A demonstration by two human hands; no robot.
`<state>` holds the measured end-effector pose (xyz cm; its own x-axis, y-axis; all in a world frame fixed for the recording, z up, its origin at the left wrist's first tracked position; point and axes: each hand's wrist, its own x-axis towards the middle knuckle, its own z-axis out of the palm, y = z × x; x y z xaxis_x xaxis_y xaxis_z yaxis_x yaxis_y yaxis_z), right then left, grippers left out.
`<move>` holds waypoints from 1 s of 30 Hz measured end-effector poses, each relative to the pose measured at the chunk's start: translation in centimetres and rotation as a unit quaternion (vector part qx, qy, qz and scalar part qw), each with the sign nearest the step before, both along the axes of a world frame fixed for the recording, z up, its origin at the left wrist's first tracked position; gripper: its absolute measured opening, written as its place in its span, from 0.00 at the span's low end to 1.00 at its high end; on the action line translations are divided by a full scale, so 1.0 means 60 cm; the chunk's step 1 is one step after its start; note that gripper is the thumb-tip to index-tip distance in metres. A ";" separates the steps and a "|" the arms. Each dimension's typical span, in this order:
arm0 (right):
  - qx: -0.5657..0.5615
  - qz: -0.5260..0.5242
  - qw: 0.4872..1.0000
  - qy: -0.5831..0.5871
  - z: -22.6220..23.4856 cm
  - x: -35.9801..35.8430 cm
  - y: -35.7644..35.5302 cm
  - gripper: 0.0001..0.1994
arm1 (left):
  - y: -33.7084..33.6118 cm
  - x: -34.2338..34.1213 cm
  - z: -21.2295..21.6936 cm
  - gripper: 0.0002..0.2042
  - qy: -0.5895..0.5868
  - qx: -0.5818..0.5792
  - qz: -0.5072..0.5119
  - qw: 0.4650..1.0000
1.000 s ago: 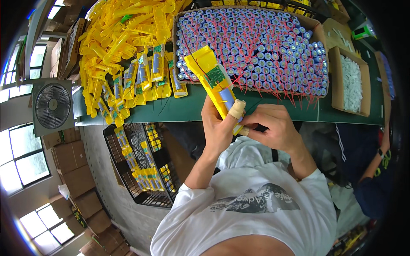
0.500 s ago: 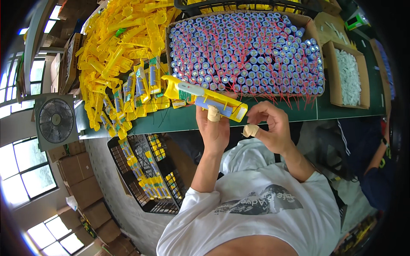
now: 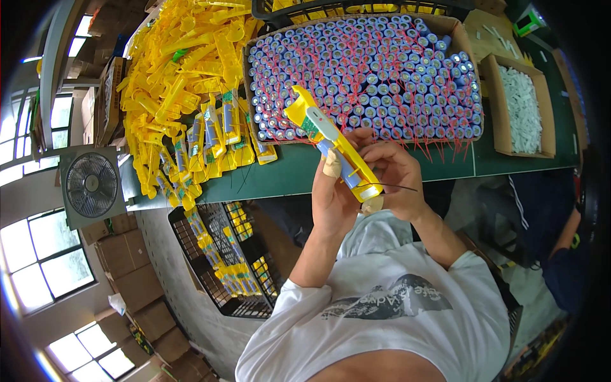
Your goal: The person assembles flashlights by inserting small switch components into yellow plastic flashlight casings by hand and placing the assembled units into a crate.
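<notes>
A yellow plastic housing (image 3: 368, 175) slants down to the right in front of me. Inside it lie a blue cylindrical battery cell (image 3: 348, 170), a green circuit board and a pale oval piece (image 3: 323, 123). My left hand (image 3: 333, 200) grips it from below, a taped thumb along its side. At the near end my right hand (image 3: 400, 181) closes on the housing, thumb under the tip and fingers curled behind. A thin black wire (image 3: 400, 186) runs from that end across the right hand. Part of the right fingertips is hidden by the housing.
Beyond my hands, a cardboard box (image 3: 474, 95) holds rows of blue cells with red wires. Yellow housings (image 3: 172, 83) are heaped at left. A carton of small white pieces (image 3: 520, 108) stands at right. Below the green table (image 3: 219, 189) sits a black crate (image 3: 219, 305).
The housing has swung to a steeper slant, its far end rising toward the box of cells. My right hand, apart from it before, has come in and closed on its near end.
</notes>
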<state>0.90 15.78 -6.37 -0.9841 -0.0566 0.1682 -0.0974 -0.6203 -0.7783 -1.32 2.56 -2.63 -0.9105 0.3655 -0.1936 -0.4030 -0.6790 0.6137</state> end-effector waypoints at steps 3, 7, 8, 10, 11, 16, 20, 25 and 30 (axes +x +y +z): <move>-0.013 -0.035 0.998 0.058 -0.012 0.000 -0.004 0.35 | 0.011 0.006 0.015 0.25 0.028 -0.031 -0.007 0.999; 0.004 -0.061 0.997 0.048 -0.009 0.005 -0.011 0.36 | 0.018 0.004 0.023 0.26 0.025 -0.052 -0.015 0.998; 0.003 -0.064 0.996 0.065 -0.010 0.004 -0.012 0.37 | 0.019 0.003 0.024 0.27 0.039 -0.069 -0.020 0.997; 0.002 -0.063 0.995 0.083 -0.015 0.003 -0.014 0.38 | 0.023 0.004 0.028 0.28 0.055 -0.084 -0.021 0.995; -0.008 -0.071 0.992 0.105 -0.020 0.002 -0.016 0.39 | 0.027 0.006 0.032 0.28 0.064 -0.108 -0.019 0.992; 0.013 -0.100 0.986 0.132 -0.021 -0.001 -0.019 0.40 | 0.028 0.011 0.047 0.28 0.105 -0.180 -0.024 0.978; 0.076 -0.150 0.969 0.179 -0.004 -0.014 -0.017 0.37 | 0.025 0.020 0.040 0.28 0.099 -0.175 -0.001 0.980; 0.244 -0.186 0.937 0.166 0.011 -0.001 -0.006 0.25 | 0.015 -0.002 0.015 0.30 0.124 -0.109 0.085 0.983; 0.355 -0.230 0.892 0.160 0.034 0.010 0.007 0.20 | -0.009 -0.008 0.007 0.29 0.112 -0.044 0.082 0.989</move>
